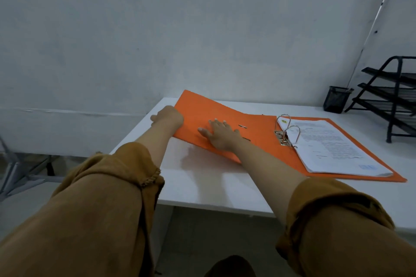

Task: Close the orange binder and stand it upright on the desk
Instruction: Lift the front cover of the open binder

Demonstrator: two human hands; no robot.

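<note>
The orange binder point(256, 129) lies open on the white desk point(216, 186). Its left cover is raised a little off the desk. A stack of printed papers point(333, 146) rests on the right half, threaded on the metal rings point(289, 129). My left hand point(167, 117) grips the left edge of the raised cover. Flat on that cover's inner face lies my right hand point(219, 134), fingers spread.
A black mesh pen cup point(336, 99) and a black tiered paper tray point(394, 99) stand at the back right of the desk. The grey wall runs close behind. The desk's left edge is just beside my left hand; a metal frame point(20, 171) stands on the floor at left.
</note>
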